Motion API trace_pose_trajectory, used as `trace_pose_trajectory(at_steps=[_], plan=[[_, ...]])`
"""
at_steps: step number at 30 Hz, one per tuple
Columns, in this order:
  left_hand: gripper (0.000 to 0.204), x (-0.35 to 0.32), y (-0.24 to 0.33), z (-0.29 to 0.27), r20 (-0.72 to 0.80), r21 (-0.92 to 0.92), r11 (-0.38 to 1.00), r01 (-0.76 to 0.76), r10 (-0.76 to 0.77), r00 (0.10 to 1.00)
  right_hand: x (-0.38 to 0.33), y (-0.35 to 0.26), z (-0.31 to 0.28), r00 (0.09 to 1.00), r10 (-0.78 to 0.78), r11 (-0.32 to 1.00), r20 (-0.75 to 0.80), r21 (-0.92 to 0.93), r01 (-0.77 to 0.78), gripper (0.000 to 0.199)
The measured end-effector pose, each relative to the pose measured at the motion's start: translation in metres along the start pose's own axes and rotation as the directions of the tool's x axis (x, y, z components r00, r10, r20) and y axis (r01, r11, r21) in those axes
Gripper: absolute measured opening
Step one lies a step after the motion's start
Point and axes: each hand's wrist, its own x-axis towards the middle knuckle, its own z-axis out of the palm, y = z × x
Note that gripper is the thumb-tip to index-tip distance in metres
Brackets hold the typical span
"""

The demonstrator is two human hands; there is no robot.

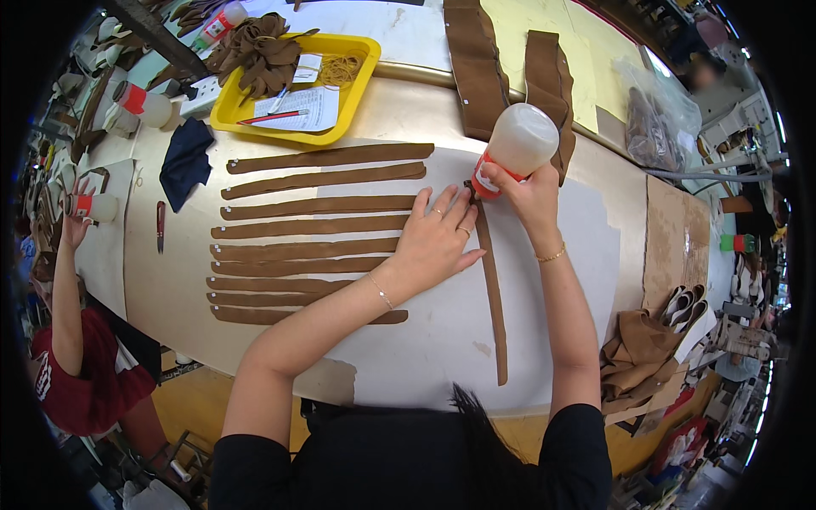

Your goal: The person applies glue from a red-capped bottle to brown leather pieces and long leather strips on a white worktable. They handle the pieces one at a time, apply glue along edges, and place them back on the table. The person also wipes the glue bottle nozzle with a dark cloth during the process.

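My right hand [535, 200] grips a translucent squeeze bottle [520, 140] with a red label, tilted with its nozzle down. The nozzle end is at the far end of a single brown strip [493, 297], which runs toward me over a grey-white sheet [442, 357]. Flat and with fingers stretched out, my left hand [438, 238] lies just left of that strip, its fingertips close to the strip's far end. Under and beside my left hand and forearm, several brown strips [314, 228] lie side by side, small white tags at their left ends.
A yellow tray [367, 85] at the far left holds brown pieces, rubber bands, paper and a pencil. Left of the strips are a dark blue cloth [185, 161] and a red knife-like tool [161, 227]. Wide brown pieces [473, 72] lie beyond. At far left, another person's hand [78, 217] holds a bottle.
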Motion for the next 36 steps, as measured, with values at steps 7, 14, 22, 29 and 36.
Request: trace_pose_trajectory(at_steps=[7,14,22,29,36], plan=[[0.058,0.0,0.0,0.001,0.02,0.017,1.0,0.006,-0.007,1.0,-0.017,-0.006,-0.008,0.999,0.01,1.0,0.035,-0.029,-0.009,0.049],[0.063,-0.001,0.0,-0.001,0.06,0.013,1.0,0.018,-0.019,0.998,-0.025,0.016,-0.019,0.992,0.123,0.967,-0.014,0.225,-0.117,0.058],[0.068,-0.001,0.001,-0.006,0.101,-0.013,0.999,0.03,-0.028,0.994,0.007,0.021,-0.02,0.988,0.148,0.946,-0.044,0.298,-0.129,0.055],[0.07,-0.001,0.001,-0.006,0.11,-0.018,0.999,0.029,-0.027,0.994,0.025,0.017,0.001,0.992,0.114,0.981,-0.055,0.166,-0.104,0.056],[0.07,-0.001,0.001,-0.005,0.107,-0.02,0.999,0.033,-0.03,0.994,0.036,0.017,0.007,0.997,0.052,0.998,-0.05,0.041,-0.05,0.061]])
